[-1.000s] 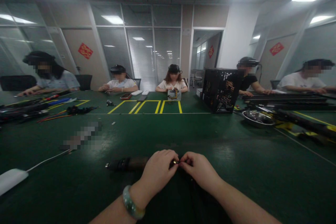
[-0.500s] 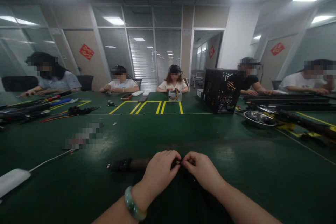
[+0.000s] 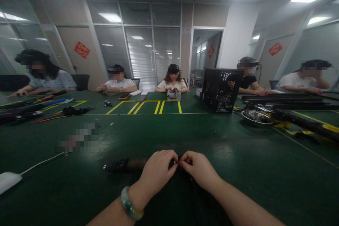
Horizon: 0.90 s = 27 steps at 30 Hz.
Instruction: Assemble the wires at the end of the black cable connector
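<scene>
In the head view, both hands meet low in the middle of the green tabletop (image 3: 238,169), at about 6 o'clock in the picture. The left hand (image 3: 158,171), with a green bracelet (image 3: 129,206) on its wrist, is closed over the right end of a dark rod (image 3: 127,165). The right hand (image 3: 199,169) has its fingertips pinched on a small shiny piece (image 3: 176,162), touching the left hand's fingertips.

The rod lies flat and runs toward 9 o'clock from the left hand. It is black and ribbed at its far end with a small pale tip, and brownish nearer the hand.

A white device (image 3: 7,180) with a cable sits at 8 o'clock. A black crate (image 3: 219,90) stands at 1 o'clock, with a metal bowl (image 3: 256,117) near it at 2 o'clock. Other people sit along the far edge.
</scene>
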### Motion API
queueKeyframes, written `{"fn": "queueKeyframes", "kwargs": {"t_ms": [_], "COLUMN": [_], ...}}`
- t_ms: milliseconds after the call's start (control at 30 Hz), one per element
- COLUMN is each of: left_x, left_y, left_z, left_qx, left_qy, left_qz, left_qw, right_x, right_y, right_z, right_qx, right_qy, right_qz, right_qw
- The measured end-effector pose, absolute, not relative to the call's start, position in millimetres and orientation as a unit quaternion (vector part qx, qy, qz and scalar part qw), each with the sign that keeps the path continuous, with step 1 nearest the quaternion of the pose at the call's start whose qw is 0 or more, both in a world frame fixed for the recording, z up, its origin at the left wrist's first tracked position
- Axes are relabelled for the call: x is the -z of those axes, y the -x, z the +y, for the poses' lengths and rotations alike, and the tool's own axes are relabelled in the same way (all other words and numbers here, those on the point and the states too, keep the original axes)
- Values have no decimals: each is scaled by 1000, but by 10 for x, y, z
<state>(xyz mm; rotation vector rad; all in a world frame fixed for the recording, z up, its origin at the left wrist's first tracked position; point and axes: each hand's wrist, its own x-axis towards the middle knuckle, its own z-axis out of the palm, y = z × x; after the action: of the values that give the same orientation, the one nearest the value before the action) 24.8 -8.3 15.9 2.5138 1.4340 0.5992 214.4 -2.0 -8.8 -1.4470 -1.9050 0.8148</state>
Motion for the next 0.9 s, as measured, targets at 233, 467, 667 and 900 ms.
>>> {"fn": "queueKeyframes", "kwargs": {"t_ms": [233,467,667,900], "left_x": [-161,-149,-131,-152], "left_y": [-253,-237,-238,-241], "left_z": [-84,-79,-80,-84], "left_qx": [-207,-216,-213,-212], "left_qy": [-845,-840,-846,-846], "left_qz": [484,487,478,479], "left_qw": [98,106,101,100], "right_x": [85,39,14,32], "right_y": [-2134,-2135,-2127,-2132], "right_z": [-35,-49,-54,-45], "right_qx": [-324,-333,-330,-318], "right_qy": [547,545,556,554], "right_qz": [-711,-707,-702,-709], "right_qw": [300,305,297,298]}}
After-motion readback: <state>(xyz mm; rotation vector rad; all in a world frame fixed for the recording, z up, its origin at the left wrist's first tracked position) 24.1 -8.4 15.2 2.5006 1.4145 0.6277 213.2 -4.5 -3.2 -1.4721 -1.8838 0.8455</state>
